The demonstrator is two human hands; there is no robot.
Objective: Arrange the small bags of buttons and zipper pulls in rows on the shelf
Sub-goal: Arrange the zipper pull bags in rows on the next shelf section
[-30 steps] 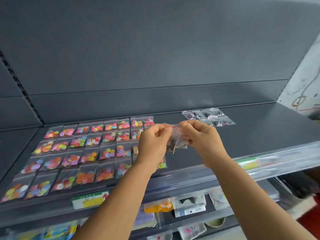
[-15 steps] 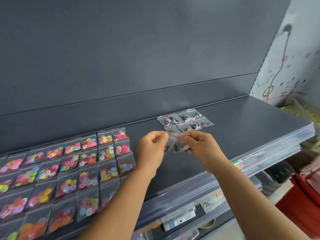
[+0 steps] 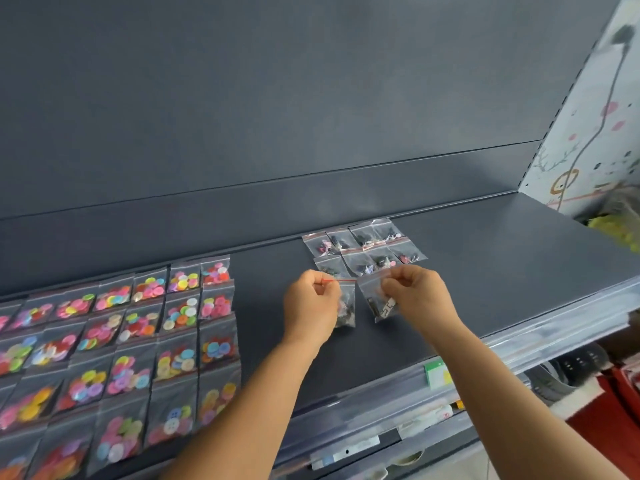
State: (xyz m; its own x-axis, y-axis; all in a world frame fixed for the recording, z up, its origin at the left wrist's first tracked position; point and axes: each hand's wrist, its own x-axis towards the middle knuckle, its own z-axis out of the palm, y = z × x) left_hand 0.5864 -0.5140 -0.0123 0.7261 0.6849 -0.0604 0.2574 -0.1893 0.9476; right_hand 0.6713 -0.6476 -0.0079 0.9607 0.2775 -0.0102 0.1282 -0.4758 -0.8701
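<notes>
Bags of zipper pulls are pinched by their top edges — one (image 3: 346,303) in the left hand (image 3: 311,306), one (image 3: 377,299) in the right hand (image 3: 415,296) — and are best laid flat, edges aligned with the zipper-pull rows (image 3: 363,247) on the shelf (image 3: 502,265).

This is a shop, at a retail display unit. A dark grey metal shelf (image 3: 502,271) with a matching back panel (image 3: 311,98) carries small clear bags of coloured buttons (image 3: 131,341) laid in tidy rows on the left. Along the near edge runs a clear plastic price strip (image 3: 519,344) holding a green and yellow price label (image 3: 437,374). More packaged goods (image 3: 426,419) sit on the shelf below.
</notes>
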